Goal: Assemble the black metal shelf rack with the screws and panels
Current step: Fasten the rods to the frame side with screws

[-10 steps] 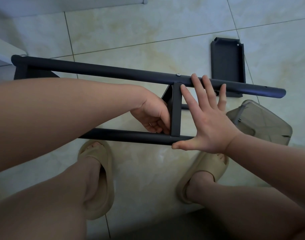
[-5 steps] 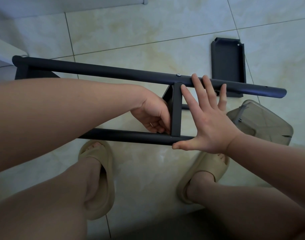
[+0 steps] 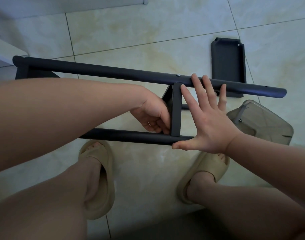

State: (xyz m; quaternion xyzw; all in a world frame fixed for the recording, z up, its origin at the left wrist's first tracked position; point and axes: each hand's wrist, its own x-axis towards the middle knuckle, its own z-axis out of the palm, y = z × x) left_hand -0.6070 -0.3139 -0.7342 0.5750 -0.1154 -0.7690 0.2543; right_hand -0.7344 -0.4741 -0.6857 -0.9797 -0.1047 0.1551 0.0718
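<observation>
No words or numbers to read here.
No letters, numbers or signs show on the long black bar (image 3: 113, 71) under the flat right hand (image 3: 209, 125). None show on the upright black panel (image 3: 176, 110) that the left hand (image 3: 151, 116) holds low down, or on the loose black tray (image 3: 228, 61) past the right fingertips.

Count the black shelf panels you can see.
3. A loose panel lies on the floor; a middle panel stands between the tubes; an end panel sits at their left end, partly covered. Others may be hidden.
</observation>
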